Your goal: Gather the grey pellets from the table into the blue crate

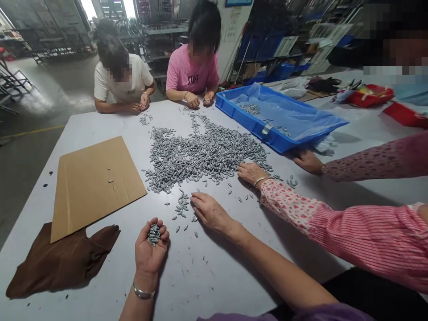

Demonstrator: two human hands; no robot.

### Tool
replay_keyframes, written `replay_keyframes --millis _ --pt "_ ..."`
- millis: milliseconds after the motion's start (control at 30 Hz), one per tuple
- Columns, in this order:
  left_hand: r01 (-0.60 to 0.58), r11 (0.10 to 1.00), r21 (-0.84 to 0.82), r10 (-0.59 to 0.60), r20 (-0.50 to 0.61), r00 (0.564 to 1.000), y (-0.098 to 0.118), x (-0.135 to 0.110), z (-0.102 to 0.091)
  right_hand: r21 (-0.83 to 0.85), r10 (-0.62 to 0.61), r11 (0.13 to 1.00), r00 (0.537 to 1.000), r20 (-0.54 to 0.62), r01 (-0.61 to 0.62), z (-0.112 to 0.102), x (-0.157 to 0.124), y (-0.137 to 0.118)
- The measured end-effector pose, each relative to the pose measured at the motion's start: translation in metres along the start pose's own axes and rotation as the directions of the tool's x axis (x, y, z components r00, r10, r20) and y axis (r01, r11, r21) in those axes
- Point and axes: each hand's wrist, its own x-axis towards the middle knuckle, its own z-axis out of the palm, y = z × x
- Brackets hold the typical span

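Two hands: the person's own, both over the near part of the counter (200, 276).
Left hand (151, 247): turned palm up at 6 o'clock, fingers curled into a cup around a handful of grey pieces (154, 233); a metal bangle (143, 292) is worn on the wrist.
Right hand (209, 210): laid palm down, fingers wide and flat, nothing gripped; fingertips pointed to 10 o'clock, just beside a loose cluster (182, 206).
Main heap (207, 154): spread at the counter's centre, at 12 o'clock from the hands.
Step, as judged: pieces are picked from the loose cluster and collected in the cupped palm.
Next move, as judged: a fine pinch on single pieces is called for, with the cup held level.
Surroundings: cardboard sheet (93, 183) at 9 o'clock, brown cloth (60, 263) at 8 o'clock, blue tray (274, 116) at 2 o'clock; a co-worker's hand (251, 172) rests at the heap's edge.
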Motion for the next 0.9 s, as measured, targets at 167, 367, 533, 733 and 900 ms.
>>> replay_keyframes --millis 167,367,533,733,900 --pt "-0.006 1.0 -0.009 0.006 -0.016 1.0 0.001 0.001 0.0 -0.041 -0.071 0.996 0.994 0.085 0.075 0.014 0.022 -0.018" --pt "0.007 1.0 -0.021 -0.007 -0.009 1.0 0.0 0.001 -0.001 -0.04 -0.144 0.988 0.983 0.113 0.15 0.019 0.051 -0.04" --pt "0.006 0.999 -0.035 -0.007 -0.025 1.0 0.002 0.0 0.001 0.024 -0.274 0.961 0.926 0.26 0.277 0.019 0.037 -0.063" --pt "0.022 0.998 -0.055 -0.023 -0.027 0.999 0.002 0.001 0.0 0.071 -0.103 0.992 0.994 0.018 0.102 -0.012 -0.006 -0.017" --pt "0.009 0.999 -0.052 -0.011 -0.029 1.0 0.001 0.002 0.0 0.041 -0.029 0.999 1.0 0.01 0.029 -0.02 -0.02 0.013"
